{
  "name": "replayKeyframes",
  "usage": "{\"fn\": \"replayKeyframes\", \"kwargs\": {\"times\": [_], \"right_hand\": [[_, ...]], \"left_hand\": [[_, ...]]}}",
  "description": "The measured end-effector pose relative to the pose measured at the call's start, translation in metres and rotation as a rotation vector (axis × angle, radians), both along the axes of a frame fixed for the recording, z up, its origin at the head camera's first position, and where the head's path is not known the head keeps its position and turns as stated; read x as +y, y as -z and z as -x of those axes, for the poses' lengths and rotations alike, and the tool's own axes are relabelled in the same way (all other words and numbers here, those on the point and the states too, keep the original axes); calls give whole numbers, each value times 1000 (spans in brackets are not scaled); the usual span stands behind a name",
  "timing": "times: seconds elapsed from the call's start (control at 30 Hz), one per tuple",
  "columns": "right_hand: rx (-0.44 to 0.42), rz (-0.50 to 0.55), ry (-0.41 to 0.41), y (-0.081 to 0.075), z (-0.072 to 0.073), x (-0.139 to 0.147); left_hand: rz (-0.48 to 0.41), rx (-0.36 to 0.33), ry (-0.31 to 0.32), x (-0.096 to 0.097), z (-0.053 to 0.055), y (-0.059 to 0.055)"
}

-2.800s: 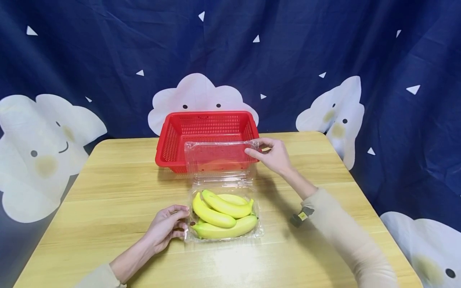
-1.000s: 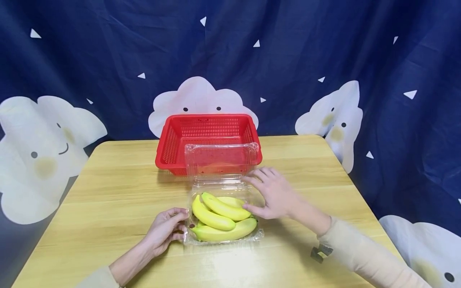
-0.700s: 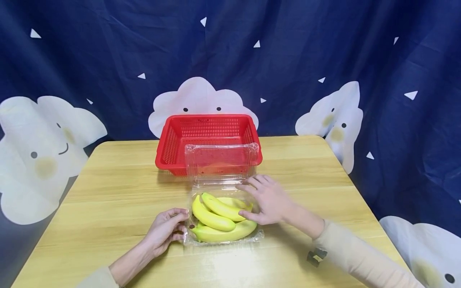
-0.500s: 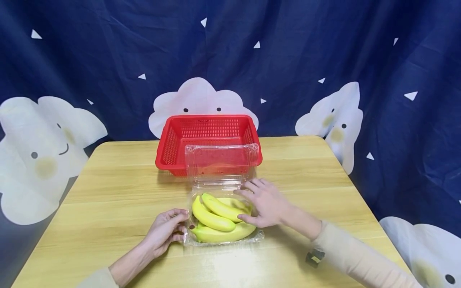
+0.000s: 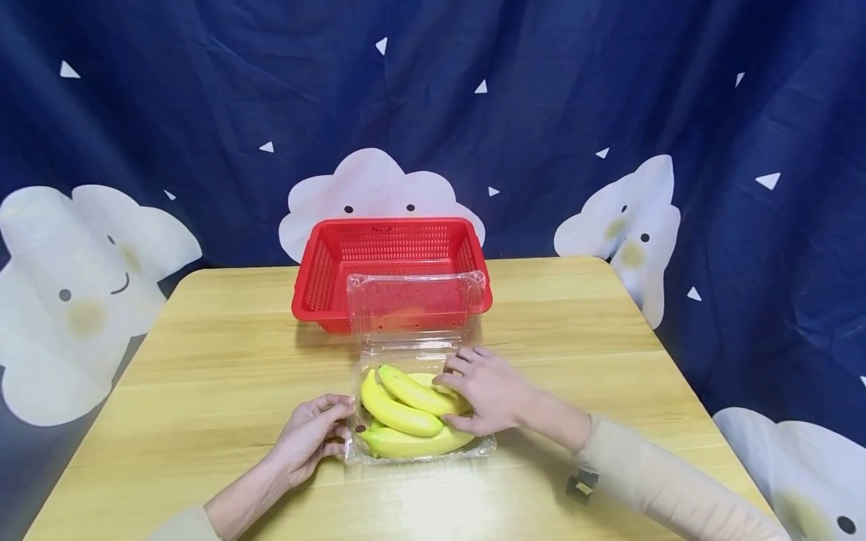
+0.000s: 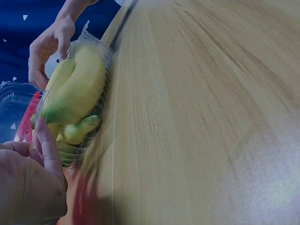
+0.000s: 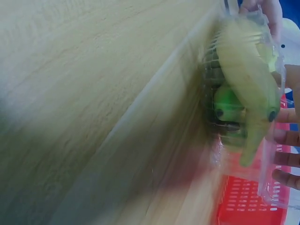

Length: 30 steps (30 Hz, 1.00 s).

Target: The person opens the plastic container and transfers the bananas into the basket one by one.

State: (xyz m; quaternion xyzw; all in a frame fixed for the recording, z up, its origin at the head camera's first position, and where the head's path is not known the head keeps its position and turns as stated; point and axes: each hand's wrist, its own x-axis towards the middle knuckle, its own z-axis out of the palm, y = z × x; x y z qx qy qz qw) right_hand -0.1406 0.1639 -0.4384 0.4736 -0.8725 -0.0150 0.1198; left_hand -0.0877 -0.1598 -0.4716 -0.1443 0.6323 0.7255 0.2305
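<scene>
A hinged clear plastic container (image 5: 433,458) stands on the table, holding several yellow bananas (image 5: 392,409). Its transparent lid (image 5: 416,279) is raised at the far side, in front of the red basket. At the container's left edge, my left hand (image 5: 311,436) pinches the wall between thumb and fingers. My right hand (image 5: 490,394) reaches in over the right end of the bananas, its thumb on the near side and its fingers spread on the far side of the top banana. In the right wrist view, those right fingers (image 7: 287,136) are apart from one another beside the bananas.
The red perforated basket (image 5: 395,228) sits at the back of the wooden table (image 5: 230,346), directly behind the container. A dark blue curtain (image 5: 541,45) with white cloud shapes hangs beyond the table's rear edge.
My right hand let go of the lid's right corner, came down toward me and moved left over the bananas, its fingers bending more. My left hand stays at the container's edge.
</scene>
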Motion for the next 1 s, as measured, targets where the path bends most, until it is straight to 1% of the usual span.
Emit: {"fn": "replayKeyframes", "kwargs": {"times": [0.1,0.3,0.53,0.8,1.0], "right_hand": [[9,-15,-8,3,1,-3],[8,-31,-9,4,1,-9],[22,-18,-19,7,3,-11],[73,-3,-51,7,5,-12],[94,-8,-66,7,9,-8]], "left_hand": [[0,0,0,0,0,0],[-15,7,17,-1,0,-1],[-38,6,24,-2,-1,-2],[-47,13,25,-3,-1,0],[-53,14,28,-4,-1,0]]}}
